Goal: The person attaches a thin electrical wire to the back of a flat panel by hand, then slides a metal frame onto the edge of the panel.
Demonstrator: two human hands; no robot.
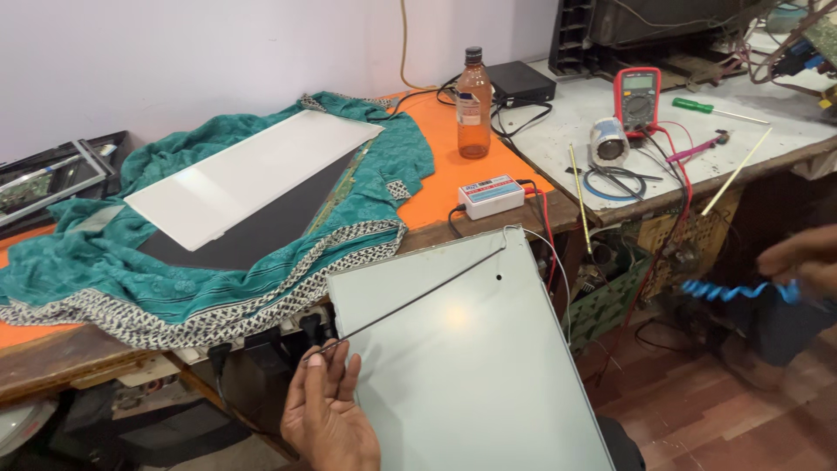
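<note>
Orange-topped, the worn wooden workbench (453, 179) stood against a pale wall, with reddish floor tiles showing below it. Across its left part lay a teal patterned cloth (105, 262), and on the cloth rested a dark flat screen panel (253, 231) with a white rectangular diffuser sheet (248, 170) lying slantwise on top. Near the bench's front edge sat a small white tester box (491, 195) with red and black leads, and behind it stood a brown glass bottle (473, 105). On the neighbouring pale table were a red multimeter (637, 96), a roll of silver tape (609, 141) and a green-handled screwdriver (697, 105).

A large pale grey-green metal back panel (471, 366) leaned from the bench edge down toward the viewer. Along its upper left edge ran a thin dark strip (418, 296), slanting from the panel's top corner down to the left hand (327, 410). That hand was at the panel's lower left side, palm up, its thumb and fingertips pinched closed on the strip's lower end, so the strip rose away from the grip up and to the right, close over the panel's edge.

The right hand (802, 257) was out at the far right, well apart from the panel and blurred. A coiled blue cable (732, 290) stretched leftward from it; the fingers seemed closed about the coil's end, though the blur kept the grip from being clear.
</note>
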